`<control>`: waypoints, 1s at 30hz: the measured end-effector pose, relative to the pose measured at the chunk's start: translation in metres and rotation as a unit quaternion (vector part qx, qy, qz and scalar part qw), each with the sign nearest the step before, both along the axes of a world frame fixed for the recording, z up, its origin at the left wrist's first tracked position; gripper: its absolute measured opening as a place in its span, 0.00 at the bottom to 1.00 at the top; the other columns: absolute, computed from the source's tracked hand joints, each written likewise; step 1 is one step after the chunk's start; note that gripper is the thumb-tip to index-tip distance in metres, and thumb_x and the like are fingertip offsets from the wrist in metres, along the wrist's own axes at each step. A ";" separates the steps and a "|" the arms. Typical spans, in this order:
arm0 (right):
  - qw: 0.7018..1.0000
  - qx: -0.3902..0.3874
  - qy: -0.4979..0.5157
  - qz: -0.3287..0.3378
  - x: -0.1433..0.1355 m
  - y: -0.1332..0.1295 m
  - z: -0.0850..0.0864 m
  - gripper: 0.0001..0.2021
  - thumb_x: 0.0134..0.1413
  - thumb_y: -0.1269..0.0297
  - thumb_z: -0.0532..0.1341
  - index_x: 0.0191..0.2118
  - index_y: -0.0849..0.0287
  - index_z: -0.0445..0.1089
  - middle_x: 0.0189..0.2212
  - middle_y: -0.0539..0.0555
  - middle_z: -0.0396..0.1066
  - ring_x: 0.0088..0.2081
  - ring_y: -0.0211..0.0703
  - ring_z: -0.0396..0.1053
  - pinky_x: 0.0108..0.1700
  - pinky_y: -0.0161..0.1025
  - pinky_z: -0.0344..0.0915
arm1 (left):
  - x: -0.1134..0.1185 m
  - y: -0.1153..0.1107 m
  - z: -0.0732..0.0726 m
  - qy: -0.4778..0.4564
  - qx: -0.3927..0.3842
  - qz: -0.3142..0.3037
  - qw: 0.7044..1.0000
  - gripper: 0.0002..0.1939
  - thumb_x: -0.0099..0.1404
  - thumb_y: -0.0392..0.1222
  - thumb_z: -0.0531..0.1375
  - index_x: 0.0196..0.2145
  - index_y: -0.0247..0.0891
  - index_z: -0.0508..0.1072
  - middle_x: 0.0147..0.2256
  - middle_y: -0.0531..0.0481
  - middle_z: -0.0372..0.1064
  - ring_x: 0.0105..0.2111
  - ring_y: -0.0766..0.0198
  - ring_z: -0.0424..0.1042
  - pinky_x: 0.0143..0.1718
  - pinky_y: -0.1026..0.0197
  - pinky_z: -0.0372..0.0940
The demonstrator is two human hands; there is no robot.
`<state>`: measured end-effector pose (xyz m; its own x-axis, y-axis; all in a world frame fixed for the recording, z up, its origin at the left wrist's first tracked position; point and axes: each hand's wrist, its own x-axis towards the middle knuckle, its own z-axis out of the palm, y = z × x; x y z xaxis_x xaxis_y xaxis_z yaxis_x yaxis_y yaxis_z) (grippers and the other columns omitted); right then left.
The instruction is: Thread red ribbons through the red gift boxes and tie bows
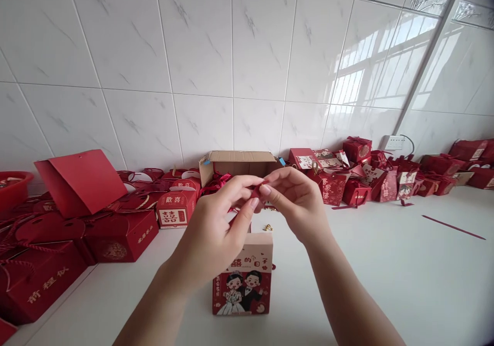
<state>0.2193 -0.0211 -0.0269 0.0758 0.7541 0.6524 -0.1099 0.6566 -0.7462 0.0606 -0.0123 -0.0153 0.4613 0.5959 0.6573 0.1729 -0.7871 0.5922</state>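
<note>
Ribbon (258, 190), dark red and mostly hidden, is pinched in the fingertips of both your left hand (219, 228) and right hand (303, 204), above the bride-and-groom gift box (242, 293). Behind that box lie small gold trinkets (268, 228) and an open cardboard carton (241, 156).

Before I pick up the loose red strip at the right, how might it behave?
The red strip looks thin and narrow, so probably light and floppy. It lies flat, so should not roll, but may be fiddly to grip.

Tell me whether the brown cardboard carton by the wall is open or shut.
Open: the brown cardboard carton shows its dark inside, with glossy red ribbon-like material in it.
</note>
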 end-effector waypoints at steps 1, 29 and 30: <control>1.000 0.007 0.000 -0.016 -0.001 0.000 0.000 0.10 0.47 0.61 0.68 0.32 0.57 0.68 0.26 0.50 0.73 0.26 0.37 0.72 0.29 0.37 0.71 | 0.001 0.001 0.000 -0.006 -0.002 0.005 1.000 0.13 0.67 0.40 0.55 0.49 0.43 0.67 0.37 0.49 0.74 0.37 0.63 0.75 0.34 0.65 0.69; 0.953 0.188 0.055 -0.229 0.031 -0.025 0.011 0.04 0.51 0.69 0.66 0.33 0.55 0.70 0.27 0.47 0.66 0.29 0.34 0.67 0.30 0.33 0.68 | -0.011 0.048 0.002 -0.027 -0.121 0.163 0.979 0.07 0.60 0.44 0.61 0.32 0.37 0.71 0.30 0.47 0.77 0.32 0.58 0.76 0.36 0.58 0.70; 0.951 0.196 0.065 -0.231 0.033 -0.027 0.012 0.05 0.50 0.69 0.66 0.33 0.55 0.70 0.27 0.47 0.67 0.29 0.34 0.68 0.31 0.34 0.69 | -0.015 0.049 0.003 -0.030 -0.128 0.175 0.976 0.07 0.60 0.44 0.60 0.31 0.38 0.71 0.29 0.48 0.77 0.31 0.59 0.76 0.36 0.58 0.70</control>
<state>0.2525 -0.0482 -0.0151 0.4395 0.3221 0.8385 0.1829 0.8819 -0.4346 0.0455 0.0369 -0.0119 0.1659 0.8585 0.4853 0.3634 -0.5107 0.7792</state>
